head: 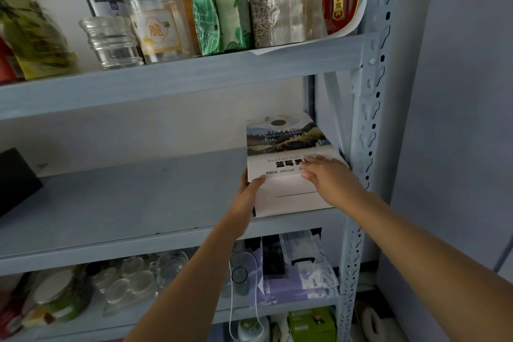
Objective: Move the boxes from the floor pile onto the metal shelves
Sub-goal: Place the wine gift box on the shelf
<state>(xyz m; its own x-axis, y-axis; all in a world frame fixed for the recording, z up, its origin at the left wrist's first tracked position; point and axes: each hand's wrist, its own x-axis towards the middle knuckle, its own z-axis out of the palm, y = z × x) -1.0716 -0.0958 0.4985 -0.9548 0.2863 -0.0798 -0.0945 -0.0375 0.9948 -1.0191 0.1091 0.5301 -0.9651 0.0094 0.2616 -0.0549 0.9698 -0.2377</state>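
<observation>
The pale blue-grey metal shelving unit (pixel 172 197) carried, at the right end of its middle shelf, a white cardboard box printed with a mountain landscape (pixel 288 153) — the left hand (pixel 247 194) clasped its left edge, while the right hand (pixel 330 178) lay flat on top — fingers extended, gripping nothing.

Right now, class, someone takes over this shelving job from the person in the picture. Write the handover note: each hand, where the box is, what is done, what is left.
Left hand: gripping the blueberry wine box at its left edge.
Right hand: flat on the box's top, fingers spread.
Box: lying on the middle shelf, at the right end beside the upright post.
Done: this box is on the shelf.
Left: let go; the floor pile is out of view, so check it for more boxes.
</observation>
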